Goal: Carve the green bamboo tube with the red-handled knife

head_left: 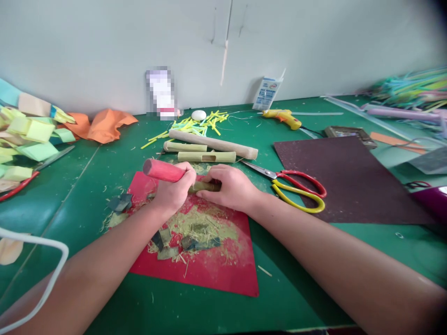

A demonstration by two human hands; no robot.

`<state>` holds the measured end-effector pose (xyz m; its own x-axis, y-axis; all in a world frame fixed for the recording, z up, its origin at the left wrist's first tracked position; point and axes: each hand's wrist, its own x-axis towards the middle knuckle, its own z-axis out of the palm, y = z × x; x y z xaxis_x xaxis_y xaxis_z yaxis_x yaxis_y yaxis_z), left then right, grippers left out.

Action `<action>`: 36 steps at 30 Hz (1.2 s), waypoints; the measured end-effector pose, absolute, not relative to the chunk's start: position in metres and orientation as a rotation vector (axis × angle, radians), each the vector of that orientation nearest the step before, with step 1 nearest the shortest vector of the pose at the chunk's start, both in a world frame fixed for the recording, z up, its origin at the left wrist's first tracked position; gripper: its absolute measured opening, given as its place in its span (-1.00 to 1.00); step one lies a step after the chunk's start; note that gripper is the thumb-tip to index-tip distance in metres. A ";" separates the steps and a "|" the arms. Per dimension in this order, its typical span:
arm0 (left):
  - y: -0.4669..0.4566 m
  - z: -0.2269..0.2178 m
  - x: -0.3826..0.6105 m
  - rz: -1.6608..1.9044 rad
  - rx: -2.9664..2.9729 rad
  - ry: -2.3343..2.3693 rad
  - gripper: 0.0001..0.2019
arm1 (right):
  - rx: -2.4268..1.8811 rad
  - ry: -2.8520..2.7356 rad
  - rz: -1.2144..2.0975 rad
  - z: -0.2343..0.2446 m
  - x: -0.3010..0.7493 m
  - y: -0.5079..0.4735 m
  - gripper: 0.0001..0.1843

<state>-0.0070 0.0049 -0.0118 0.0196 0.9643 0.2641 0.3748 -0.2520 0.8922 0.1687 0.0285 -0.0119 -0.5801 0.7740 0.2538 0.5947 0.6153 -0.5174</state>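
My left hand (pixel 174 188) is closed round the thick red handle (pixel 164 170) of a tool whose working end is hidden at the bamboo. In my right hand (pixel 232 186) is a short greenish bamboo tube (pixel 206 186), pinned down between thumb and fingers. Both hands are over a red sheet (pixel 195 277) strewn with pale bamboo shavings (pixel 209 223) and dark flat scraps (pixel 162 239). Just beyond the hands lie a bamboo tube with a rectangular slot (pixel 192 157), another bamboo piece (pixel 188 147) and a long pale wooden rod (pixel 216 143).
Scissors (pixel 296 186) with red and yellow handles rest right of my right hand, partly on a dark brown sheet (pixel 352 181). Farther back are yellow-green strips (pixel 209 124), a yellow glue gun (pixel 282 117) and a drink carton (pixel 267 93). Folded papers (pixel 35 135) crowd the left.
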 end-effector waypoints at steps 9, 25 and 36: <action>0.001 -0.004 -0.009 1.060 2.103 1.522 -0.77 | -1.084 -2.423 0.481 -0.009 0.167 0.026 -0.78; 0.000 -0.007 -0.010 1.007 2.023 1.513 -0.74 | -1.120 -2.407 0.488 -0.007 0.165 0.023 -0.74; 0.009 -0.009 -0.010 1.065 1.852 1.421 -0.76 | -1.090 -2.394 0.610 -0.007 0.167 0.028 -0.74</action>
<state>-0.0097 0.0088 -0.0087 0.1194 0.9611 0.2489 0.5088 -0.2745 0.8159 0.1667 0.0284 -0.0071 -0.5939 0.7778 0.2055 0.5848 0.5928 -0.5538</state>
